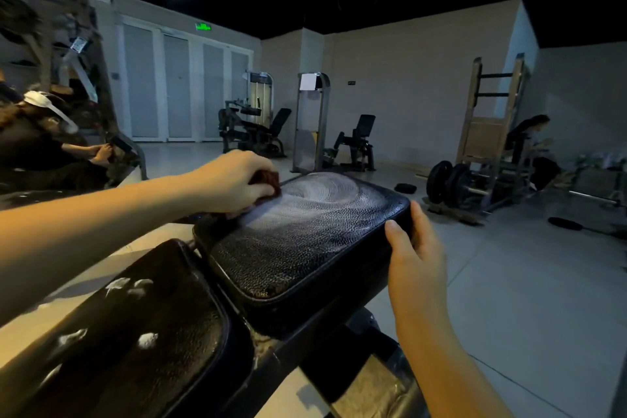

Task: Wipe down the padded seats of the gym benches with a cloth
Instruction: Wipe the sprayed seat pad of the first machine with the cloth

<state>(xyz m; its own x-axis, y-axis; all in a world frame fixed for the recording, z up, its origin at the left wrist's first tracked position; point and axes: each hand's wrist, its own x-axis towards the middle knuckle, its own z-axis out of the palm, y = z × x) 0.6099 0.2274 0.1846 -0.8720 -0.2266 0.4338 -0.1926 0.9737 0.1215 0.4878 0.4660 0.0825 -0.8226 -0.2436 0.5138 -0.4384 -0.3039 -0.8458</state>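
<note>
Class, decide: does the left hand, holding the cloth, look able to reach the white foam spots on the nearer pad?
Probably yes. The left hand holds the cloth on the adjoining seat, and nothing lies between it and the foam spots.

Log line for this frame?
action: wiping seat pad; left hand: grips cloth on it; right hand: holds pad edge; nearer pad: foam spots

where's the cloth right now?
Head view, left of centre: cloth gripped in the left hand, pressed on the far-left edge of the seat pad.
</note>
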